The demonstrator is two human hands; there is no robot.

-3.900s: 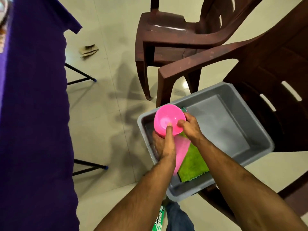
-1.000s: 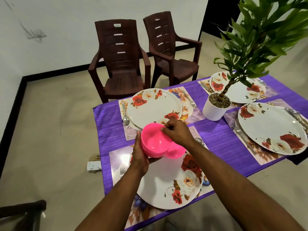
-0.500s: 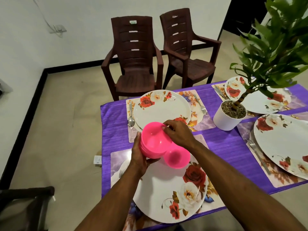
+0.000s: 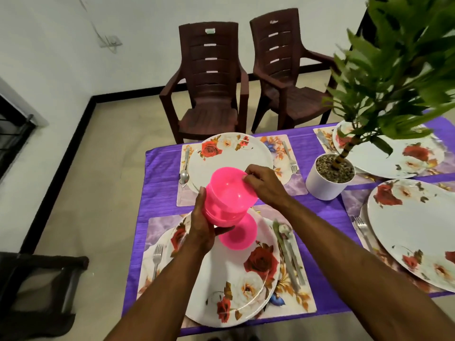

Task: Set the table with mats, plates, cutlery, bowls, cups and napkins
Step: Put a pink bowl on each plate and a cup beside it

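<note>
Pink bowls held above near place setting.
Your left hand (image 4: 200, 230) cupped the stacked pink plastic bowls (image 4: 227, 201); your right hand (image 4: 264, 184) pinched the top rim, another pink bowl (image 4: 240, 233) resting on the floral white plate (image 4: 242, 279).

No text can be read. The pale sticker (image 4: 210, 31) on the left dark brown plastic chair (image 4: 209, 82), beyond the hands, is too small to make out.
</note>
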